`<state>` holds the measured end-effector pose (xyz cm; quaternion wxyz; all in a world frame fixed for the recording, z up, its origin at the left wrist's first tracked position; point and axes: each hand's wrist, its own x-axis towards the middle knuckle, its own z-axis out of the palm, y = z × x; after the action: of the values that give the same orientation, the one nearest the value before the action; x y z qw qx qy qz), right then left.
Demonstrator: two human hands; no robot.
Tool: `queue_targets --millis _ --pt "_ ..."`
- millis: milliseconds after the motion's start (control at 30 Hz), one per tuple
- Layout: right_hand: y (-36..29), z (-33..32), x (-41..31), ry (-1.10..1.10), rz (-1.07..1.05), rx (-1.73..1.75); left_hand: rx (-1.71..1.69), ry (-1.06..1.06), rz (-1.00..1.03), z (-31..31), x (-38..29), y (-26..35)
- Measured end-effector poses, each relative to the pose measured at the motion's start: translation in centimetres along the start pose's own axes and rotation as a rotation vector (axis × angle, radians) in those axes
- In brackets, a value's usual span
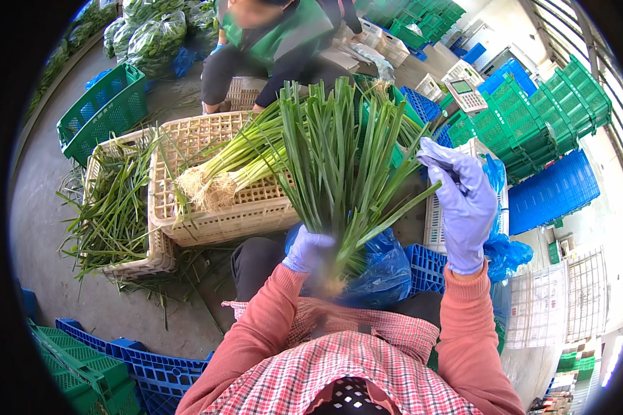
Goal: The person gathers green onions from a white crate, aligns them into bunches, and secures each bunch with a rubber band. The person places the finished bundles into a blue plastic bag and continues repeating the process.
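Observation:
My left hand (307,250), in a purple glove, grips a bunch of green onions (337,171) near its root end, with the leaves fanned out away from me. My right hand (459,202), gloved alike, is raised at the right of the bunch; the tip of one bent leaf lies close to its fingers, and whether they pinch it I cannot tell. More green onions with pale roots (228,176) lie on an upturned cream plastic crate (228,223) ahead of me. A blue plastic bag (384,270) is below the held bunch.
Loose leaves fill a cream crate (124,267) at the left, beside a green crate (104,116). A person (275,46) sits opposite. At the right are a digital scale display (464,93), stacked green crates (524,114) and a white crate (436,223). Blue plastic pallets (161,371) lie near me.

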<state>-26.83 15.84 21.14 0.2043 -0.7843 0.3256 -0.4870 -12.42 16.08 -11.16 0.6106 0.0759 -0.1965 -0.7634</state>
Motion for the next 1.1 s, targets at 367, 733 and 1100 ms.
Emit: queue_targets --millis 367,733,1100 --pt "-0.7 -2.3 0.5 0.146 0.115 -0.005 0.007 0.066 0.008 1.8 -0.5 0.7" --pt "0.3 -0.7 -4.3 0.145 0.422 0.176 -0.054 -0.010 -0.018 1.3 -0.2 0.0" --pt "1.0 2.8 -4.0 0.034 0.312 0.036 -0.092 -0.029 -0.091 2.5 -1.0 0.4"
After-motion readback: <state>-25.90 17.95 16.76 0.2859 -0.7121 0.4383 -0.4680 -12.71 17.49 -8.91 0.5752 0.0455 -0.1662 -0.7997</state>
